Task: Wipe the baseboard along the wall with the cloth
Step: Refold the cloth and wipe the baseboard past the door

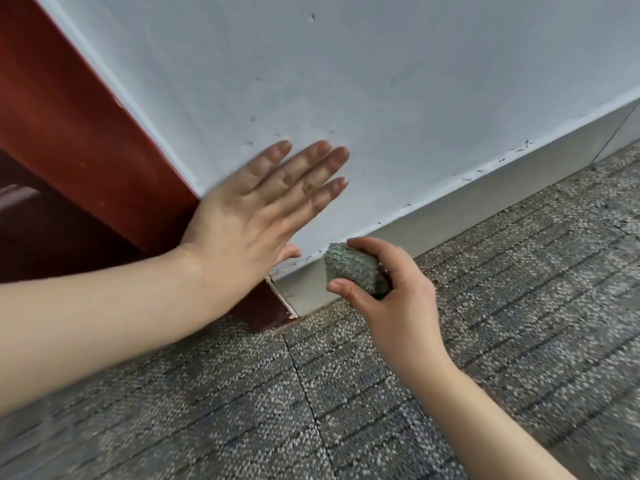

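R hand (394,299) pinches folded cloth (356,270) at baseboard (485,199) start by door frame (86,140), frame ctr, L hand (249,216) flat w/ fingers straight on wall (381,81); wipe step looks just starting, next: press cloth on, drag toward upper right.

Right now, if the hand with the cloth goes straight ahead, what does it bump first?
Probably the baseboard, with the cloth leading. The right hand points at it; depth is unclear.
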